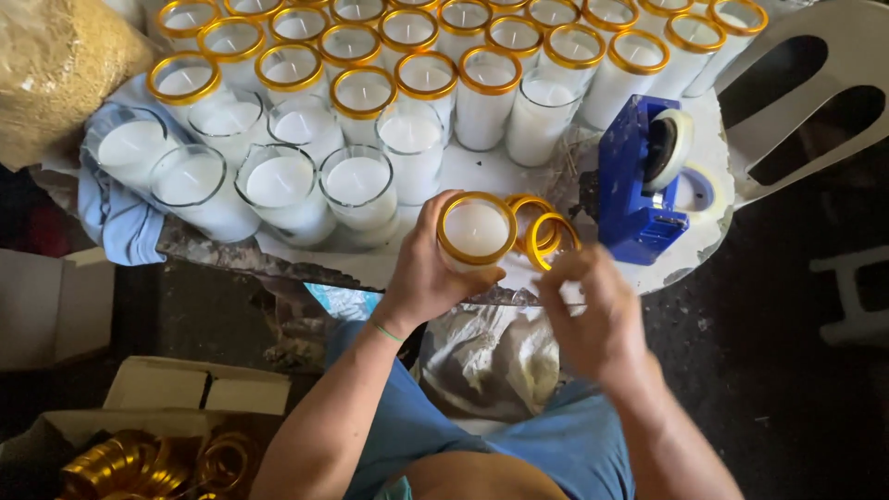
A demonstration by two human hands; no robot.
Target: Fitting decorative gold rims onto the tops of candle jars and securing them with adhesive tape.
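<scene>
Candle (476,231): gold-rimmed glass, at the table's (704,236) near edge, gripped round its side by the left hand (428,274). Right hand (593,310): blurred beside loose gold rings (548,236); grasp not discernible. Rim best seated level, glass held steady.

Hands: two, a left hand (428,268) and a right hand (597,310), lower middle of the frame.
Candle held in a hand: one gold-rimmed candle glass (476,231).
Candle glasses on the bench (482,176): roughly thirty; the top row is cut off, so the count is not exact.
Bare-rimmed candle glasses (278,185): about seven, left of centre.
Loose gold rings (548,236): two or three, centre.
Blue tape dispenser (639,181): one, right.
Cardboard boxes (199,387): two, lower left.
White plastic chair (806,93): one, upper right.
</scene>
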